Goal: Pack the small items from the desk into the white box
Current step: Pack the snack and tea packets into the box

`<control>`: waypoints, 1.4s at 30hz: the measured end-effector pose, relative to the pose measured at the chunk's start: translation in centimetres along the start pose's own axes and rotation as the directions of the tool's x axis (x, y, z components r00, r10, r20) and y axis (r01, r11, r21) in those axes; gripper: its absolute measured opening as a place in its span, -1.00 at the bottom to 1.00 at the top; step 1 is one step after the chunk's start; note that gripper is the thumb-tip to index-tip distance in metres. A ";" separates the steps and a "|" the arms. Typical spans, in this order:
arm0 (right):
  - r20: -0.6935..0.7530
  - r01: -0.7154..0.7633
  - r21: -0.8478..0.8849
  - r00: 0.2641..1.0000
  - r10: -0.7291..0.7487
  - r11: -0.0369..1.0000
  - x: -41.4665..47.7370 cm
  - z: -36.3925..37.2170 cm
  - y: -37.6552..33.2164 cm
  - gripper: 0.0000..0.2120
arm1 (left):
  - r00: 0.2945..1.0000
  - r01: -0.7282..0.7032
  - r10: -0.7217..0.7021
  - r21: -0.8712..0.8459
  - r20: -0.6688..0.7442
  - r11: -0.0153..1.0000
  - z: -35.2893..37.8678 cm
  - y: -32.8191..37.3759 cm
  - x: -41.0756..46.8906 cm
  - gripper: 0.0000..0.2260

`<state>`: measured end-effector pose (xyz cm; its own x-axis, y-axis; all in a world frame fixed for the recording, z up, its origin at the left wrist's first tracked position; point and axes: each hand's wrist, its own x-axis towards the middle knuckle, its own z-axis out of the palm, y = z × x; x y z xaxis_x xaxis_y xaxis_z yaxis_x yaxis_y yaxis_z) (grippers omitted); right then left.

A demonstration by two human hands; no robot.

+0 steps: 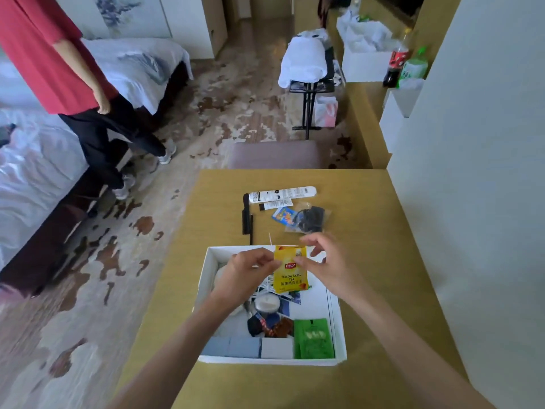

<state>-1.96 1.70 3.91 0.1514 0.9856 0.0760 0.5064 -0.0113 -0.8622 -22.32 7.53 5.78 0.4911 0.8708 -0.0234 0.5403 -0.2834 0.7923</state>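
Observation:
A yellow Lipton tea packet (pixel 290 276) hangs upright over the far end of the white box (pixel 206 278). My left hand (pixel 247 270) pinches its left edge and my right hand (pixel 327 261) pinches its right edge near the top. Inside the box lie a green sachet (pixel 314 338), a small round tin (pixel 267 302), dark wrapped sweets (pixel 269 324), and pale blue and white packets (pixel 244 346). On the desk beyond the box sit a white tube (pixel 281 193), a black comb (pixel 246 214), a small blue packet (pixel 283 215) and a clear bag of black items (pixel 309 221).
The wooden desk (pixel 383 276) has a white wall on its right and a chair back (pixel 275 154) at its far edge. A person in a red top (pixel 50 54) stands by the beds at left. Bottles (pixel 396 62) stand on a far shelf.

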 end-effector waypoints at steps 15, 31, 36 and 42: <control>0.407 0.005 -0.591 0.865 0.293 0.806 -3.2 -0.1 -0.5 -0.82 | 0.876 -0.477 0.406 0.332 0.262 0.814 2.2 -3.5 -0.4 -0.78; 0.576 0.493 -0.802 0.786 0.222 0.335 -4.7 3.6 2.5 -0.61 | 0.920 -0.390 0.377 0.157 0.108 0.907 0.8 -4.0 2.3 -0.84; 0.383 0.209 -0.618 0.922 0.058 0.758 -2.0 -0.1 1.3 -0.65 | 0.975 -0.204 0.204 -0.013 0.082 0.979 0.1 -2.9 3.0 -0.83; 0.153 0.096 -0.300 0.987 -0.051 0.949 2.4 -1.4 0.8 -0.71 | 0.997 0.056 -0.048 -0.156 0.056 0.986 -1.0 -2.2 4.8 -0.83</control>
<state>0.01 3.79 4.05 -0.0062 0.9991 0.0425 0.7498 0.0328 -0.6608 -21.77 12.74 4.55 0.5023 0.8594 -0.0956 0.4539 -0.1680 0.8751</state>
